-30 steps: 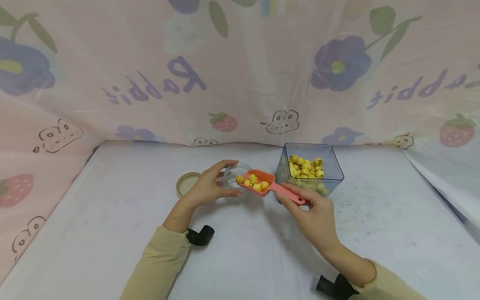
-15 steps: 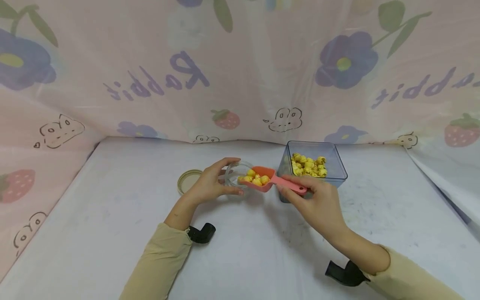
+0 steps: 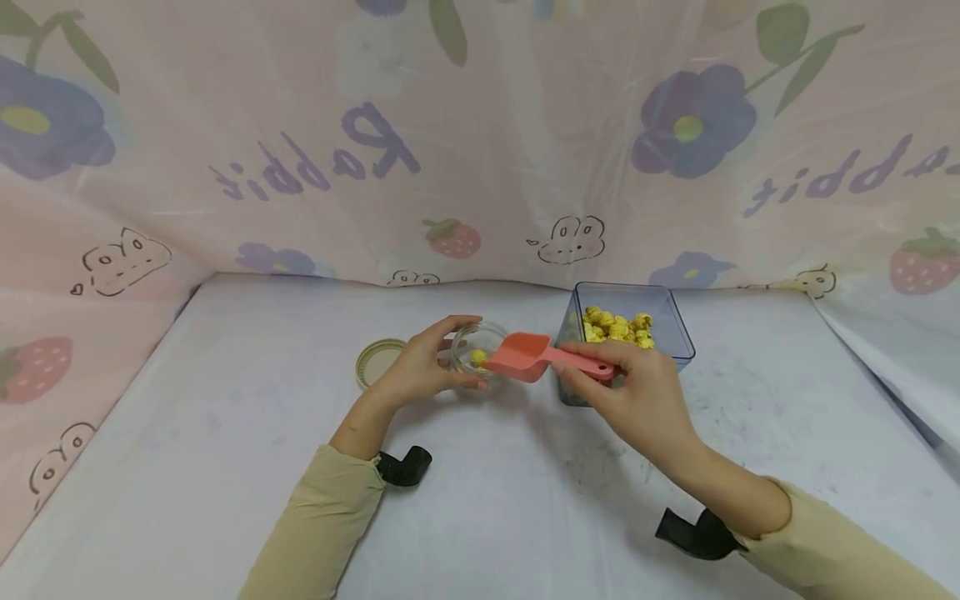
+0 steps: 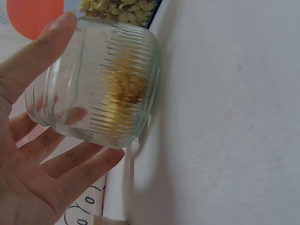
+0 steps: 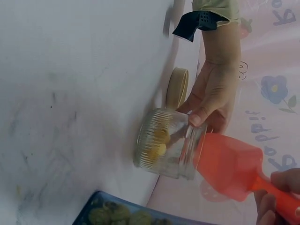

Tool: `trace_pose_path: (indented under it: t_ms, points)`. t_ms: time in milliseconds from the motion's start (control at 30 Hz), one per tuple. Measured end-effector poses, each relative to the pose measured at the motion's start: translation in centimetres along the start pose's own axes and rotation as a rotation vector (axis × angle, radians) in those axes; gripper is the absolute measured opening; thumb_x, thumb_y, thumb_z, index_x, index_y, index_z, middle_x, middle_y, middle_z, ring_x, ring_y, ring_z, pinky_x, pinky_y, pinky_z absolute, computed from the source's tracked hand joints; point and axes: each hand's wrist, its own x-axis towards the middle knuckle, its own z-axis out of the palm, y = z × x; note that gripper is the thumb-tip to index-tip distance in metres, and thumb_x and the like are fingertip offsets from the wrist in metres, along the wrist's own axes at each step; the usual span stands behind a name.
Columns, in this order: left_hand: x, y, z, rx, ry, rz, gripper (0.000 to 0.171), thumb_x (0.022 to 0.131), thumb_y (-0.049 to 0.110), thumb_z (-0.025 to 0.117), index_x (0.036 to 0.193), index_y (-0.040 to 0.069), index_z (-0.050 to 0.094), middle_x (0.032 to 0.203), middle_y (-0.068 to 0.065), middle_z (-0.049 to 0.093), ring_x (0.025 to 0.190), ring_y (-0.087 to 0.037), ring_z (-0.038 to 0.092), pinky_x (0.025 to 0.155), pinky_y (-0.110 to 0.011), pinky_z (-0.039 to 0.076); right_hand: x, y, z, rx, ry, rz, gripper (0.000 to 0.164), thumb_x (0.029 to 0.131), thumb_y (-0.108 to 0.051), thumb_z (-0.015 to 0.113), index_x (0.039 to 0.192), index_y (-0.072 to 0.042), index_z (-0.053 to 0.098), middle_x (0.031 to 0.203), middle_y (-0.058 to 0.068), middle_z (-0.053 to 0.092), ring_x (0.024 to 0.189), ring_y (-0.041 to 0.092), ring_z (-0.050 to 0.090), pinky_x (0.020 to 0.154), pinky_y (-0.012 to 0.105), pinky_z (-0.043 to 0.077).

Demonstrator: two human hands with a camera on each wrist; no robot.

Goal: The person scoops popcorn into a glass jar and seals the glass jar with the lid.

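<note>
My left hand (image 3: 420,367) holds a clear glass jar (image 4: 84,89) with a ribbed lower wall, thumb on one side and fingers on the other. Several yellow popcorn pieces (image 4: 123,93) lie in the bottom of the jar, blurred by the ribs. A coral-pink scoop (image 3: 521,357) tips into the jar's mouth, and no popcorn shows in its bowl in the head view. My right hand (image 3: 641,396) grips the scoop by its handle, thumb below and fingers above. Close to the table, the jar's base casts a shadow; whether it touches is hard to tell.
Behind the right hand stands a clear bluish square container (image 3: 675,321) with popcorn (image 3: 618,327) inside. A round gold-rimmed lid (image 3: 369,364) lies on the white table (image 3: 225,417), left of the jar. Patterned cloth (image 3: 480,167) walls the back and sides.
The scoop has tipped towards the jar and its popcorn has left the bowl; pieces now show in the jar. My right hand has risen slightly and turned. My left hand keeps its hold.
</note>
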Motion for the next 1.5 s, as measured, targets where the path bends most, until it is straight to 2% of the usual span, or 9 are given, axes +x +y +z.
trace_pose_path:
  t_ms: [400, 633, 967, 1133, 1300, 1500]
  points:
    - [0.0, -0.1, 0.1, -0.005, 0.007, -0.009, 0.082, 0.068, 0.009, 0.087, 0.140, 0.014, 0.046, 0.145, -0.008, 0.044, 0.130, -0.038, 0.046, 0.098, -0.042, 0.050, -1.0, 0.9, 0.6, 0.008, 0.058, 0.019, 0.026, 0.077, -0.011, 0.080, 0.102, -0.010, 0.076, 0.087, 0.003, 0.074, 0.064, 0.008, 0.047, 0.050, 0.016, 0.034]
    - [0.0, 0.0, 0.1, 0.012, 0.004, -0.003, 0.083, 0.069, 0.010, 0.087, 0.141, 0.012, 0.045, 0.146, -0.009, 0.043, 0.130, -0.040, 0.045, 0.099, -0.043, 0.048, -1.9, 1.7, 1.4, 0.043, 0.087, 0.079, 0.026, 0.079, -0.014, 0.080, 0.104, -0.010, 0.076, 0.092, 0.004, 0.073, 0.075, 0.011, 0.052, 0.059, 0.019, 0.040]
    - [0.0, -0.1, 0.2, -0.010, 0.001, 0.001, 0.084, 0.070, 0.009, 0.086, 0.142, 0.011, 0.043, 0.146, -0.008, 0.042, 0.129, -0.038, 0.046, 0.099, -0.043, 0.049, -2.7, 2.3, 2.0, 0.170, 0.120, 0.119, 0.027, 0.080, -0.009, 0.078, 0.107, -0.006, 0.074, 0.102, 0.009, 0.072, 0.089, 0.003, 0.056, 0.070, 0.007, 0.049]
    - [-0.1, 0.1, 0.2, -0.009, -0.001, -0.001, 0.083, 0.070, 0.008, 0.085, 0.142, 0.011, 0.043, 0.147, -0.009, 0.042, 0.130, -0.039, 0.045, 0.100, -0.044, 0.048, -2.8, 2.4, 2.0, 0.198, 0.124, 0.149, 0.028, 0.081, -0.010, 0.077, 0.108, -0.005, 0.073, 0.106, 0.011, 0.071, 0.091, 0.002, 0.057, 0.071, 0.007, 0.050]
    - [-0.2, 0.2, 0.1, 0.016, -0.007, -0.001, 0.082, 0.071, 0.010, 0.085, 0.141, 0.012, 0.043, 0.147, -0.010, 0.040, 0.130, -0.041, 0.045, 0.101, -0.046, 0.047, -2.9, 2.5, 2.0, 0.271, 0.111, 0.165, 0.029, 0.081, -0.007, 0.076, 0.110, -0.003, 0.072, 0.107, 0.012, 0.070, 0.091, 0.005, 0.058, 0.070, 0.011, 0.053]
    - [-0.3, 0.5, 0.1, 0.088, -0.005, 0.022, 0.083, 0.072, 0.015, 0.085, 0.142, 0.011, 0.042, 0.147, -0.010, 0.041, 0.131, -0.038, 0.043, 0.105, -0.048, 0.043, -2.8, 2.7, 1.5, 0.344, 0.123, 0.185, 0.029, 0.082, -0.004, 0.075, 0.111, -0.005, 0.072, 0.106, 0.009, 0.069, 0.091, 0.010, 0.057, 0.067, 0.015, 0.055]
